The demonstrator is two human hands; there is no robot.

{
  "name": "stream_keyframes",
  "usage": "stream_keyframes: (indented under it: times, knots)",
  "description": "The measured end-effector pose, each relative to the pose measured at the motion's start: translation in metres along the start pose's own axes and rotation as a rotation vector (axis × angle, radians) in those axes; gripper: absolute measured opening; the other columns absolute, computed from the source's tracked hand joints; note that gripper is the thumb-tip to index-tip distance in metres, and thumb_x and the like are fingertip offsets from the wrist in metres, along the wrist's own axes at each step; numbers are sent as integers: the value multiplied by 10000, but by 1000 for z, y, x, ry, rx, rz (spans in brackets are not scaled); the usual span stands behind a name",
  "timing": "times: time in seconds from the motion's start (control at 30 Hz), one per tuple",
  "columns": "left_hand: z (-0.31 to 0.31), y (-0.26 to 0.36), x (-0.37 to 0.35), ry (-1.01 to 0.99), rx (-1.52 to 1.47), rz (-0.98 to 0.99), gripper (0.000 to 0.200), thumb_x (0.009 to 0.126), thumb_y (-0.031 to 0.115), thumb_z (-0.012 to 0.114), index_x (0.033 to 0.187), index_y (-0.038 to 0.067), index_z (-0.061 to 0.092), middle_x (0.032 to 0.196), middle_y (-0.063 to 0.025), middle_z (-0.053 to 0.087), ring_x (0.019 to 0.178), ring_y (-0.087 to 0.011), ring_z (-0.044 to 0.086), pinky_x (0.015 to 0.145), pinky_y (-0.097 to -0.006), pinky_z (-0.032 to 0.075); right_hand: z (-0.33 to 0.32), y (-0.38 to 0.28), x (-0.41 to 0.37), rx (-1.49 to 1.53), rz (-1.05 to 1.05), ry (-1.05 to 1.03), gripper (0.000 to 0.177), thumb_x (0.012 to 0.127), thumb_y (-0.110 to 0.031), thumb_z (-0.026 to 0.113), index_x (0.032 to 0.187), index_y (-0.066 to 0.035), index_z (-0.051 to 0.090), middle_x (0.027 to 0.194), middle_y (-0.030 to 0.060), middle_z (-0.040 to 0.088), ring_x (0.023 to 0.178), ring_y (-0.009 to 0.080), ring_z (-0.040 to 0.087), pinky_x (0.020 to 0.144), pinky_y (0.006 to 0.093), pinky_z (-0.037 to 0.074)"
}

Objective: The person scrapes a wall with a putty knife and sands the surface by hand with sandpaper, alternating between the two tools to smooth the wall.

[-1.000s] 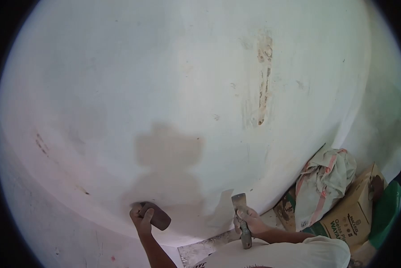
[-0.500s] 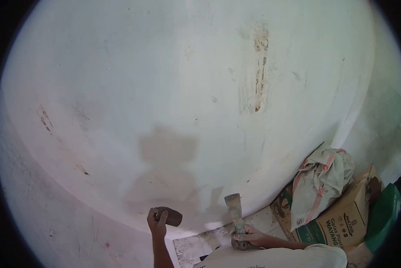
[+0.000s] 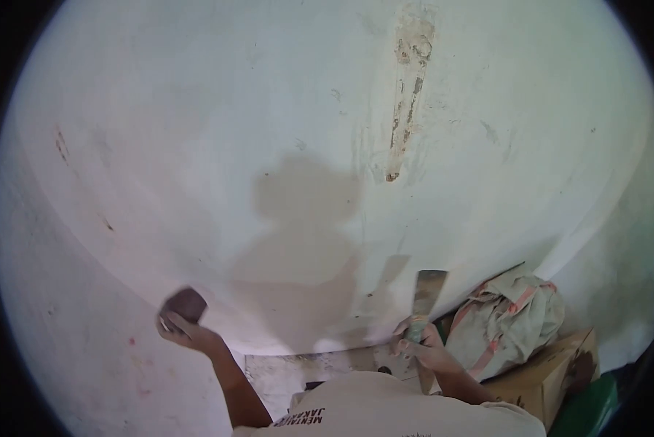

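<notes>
Gripping the scraper [image 3: 430, 288] at right: right hand [image 3: 423, 344] is wrapped round its handle, blade up. Its shadow sits on the wall [image 3: 516, 80] to the left, separate from the blade, so probably no contact. Left hand [image 3: 181, 330] grasps a dark brown pad [image 3: 186, 302] well over to the left; can't tell if the pad touches the wall.

Farther up the wall, a chipped strip [image 3: 408, 95] runs down toward a dark spot, well apart from both tools. Person's shadow [image 3: 305, 240] falls between the hands.

Just right of the right hand: crumpled sack [image 3: 505, 320] with red stripes, cardboard box [image 3: 541, 371] on its near side, green plastic [image 3: 589, 404] at the near right. Littered floor [image 3: 290, 368] shows along the wall's foot.

Risks, my read: a blade corner at a steep angle could gouge the wall; edges of the strip look loose and could break wider under a hard push. Shadow could hide small defects. Right elbow is close to the box, so a backswing could knock it.
</notes>
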State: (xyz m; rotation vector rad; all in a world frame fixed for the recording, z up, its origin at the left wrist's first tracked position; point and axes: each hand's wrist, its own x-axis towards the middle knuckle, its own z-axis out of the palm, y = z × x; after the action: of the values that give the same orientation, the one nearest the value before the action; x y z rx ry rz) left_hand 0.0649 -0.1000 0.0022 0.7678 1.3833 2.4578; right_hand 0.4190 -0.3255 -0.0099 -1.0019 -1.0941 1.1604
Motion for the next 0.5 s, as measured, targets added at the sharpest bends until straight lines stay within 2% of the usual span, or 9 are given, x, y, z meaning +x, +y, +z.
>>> stream_keyframes:
  times: [0.1, 0.17, 0.2, 0.27, 0.3, 0.33, 0.37, 0.4, 0.5]
  knots:
    - [55, 53, -22, 88, 68, 356, 539, 976, 256, 528, 1382, -35, 324, 1287, -256, 488, 1126, -321, 553, 938, -397, 515, -40, -4, -14, 11, 14, 112, 233, 884, -139, 661, 1053, -23, 552, 800, 54, 647, 723, 107, 622, 592, 234, 482]
    - [97, 73, -46, 57, -80, 574, 543, 968, 205, 519, 1382, -59, 287, 1219, -236, 560, 1104, -319, 570, 949, -415, 506, -61, -1, -21, -64, -12, 127, 213, 875, -126, 656, 1033, -18, 562, 793, 56, 650, 710, 104, 619, 583, 233, 482]
    - [116, 79, -60, -90, -287, 719, 543, 978, 179, 491, 1397, -67, 251, 1232, -254, 551, 1111, -335, 568, 967, -434, 484, -71, 0, -25, -102, -28, 134, 203, 871, -119, 654, 1023, -16, 568, 790, 57, 651, 704, 102, 618, 579, 232, 482]
    - [146, 88, -95, -232, -175, 742, 562, 1012, 193, 416, 1442, -41, 139, 1317, -292, 472, 1194, -380, 516, 1017, -463, 426, -89, 9, -26, -154, -36, 117, 181, 862, -97, 648, 1008, -20, 572, 777, 50, 643, 661, 96, 592, 581, 234, 473]
    - [161, 87, -111, -303, -298, 817, 599, 1014, 219, 430, 1443, -48, 110, 1360, -302, 421, 1248, -384, 469, 1050, -469, 387, -100, 17, -28, -178, -43, 109, 175, 862, -90, 644, 1004, -19, 572, 776, 49, 641, 654, 95, 585, 581, 236, 472]
    - [165, 83, -120, -394, -262, 828, 656, 1008, 216, 456, 1450, -70, 64, 1396, -300, 383, 1312, -375, 402, 1091, -478, 327, -104, 17, -24, -205, -56, 102, 169, 861, -84, 641, 1000, -18, 573, 775, 48, 639, 647, 94, 578, 582, 239, 471]
    - [172, 84, -134, -390, -292, 792, 610, 995, 135, 443, 1446, -90, 99, 1409, -306, 373, 1336, -396, 371, 1102, -481, 295, -106, 12, -26, -93, 50, 108, 163, 863, -69, 639, 1002, -18, 570, 784, 55, 639, 653, 100, 576, 594, 253, 477]
    - [178, 88, -146, -386, -324, 758, 571, 982, 53, 431, 1442, -110, 135, 1423, -312, 362, 1361, -418, 339, 1112, -484, 263, -111, 11, -22, -54, 39, 74, 163, 863, -65, 641, 1001, -17, 569, 787, 57, 641, 661, 102, 583, 604, 257, 483]
    - [172, 84, -161, -374, -77, 732, 506, 958, 9, 417, 1414, -133, 250, 1440, -314, 347, 1374, -445, 302, 1121, -498, 239, -129, 14, -22, -14, 5, -8, 176, 859, -55, 661, 1004, -22, 568, 796, 59, 652, 699, 112, 615, 656, 268, 504]
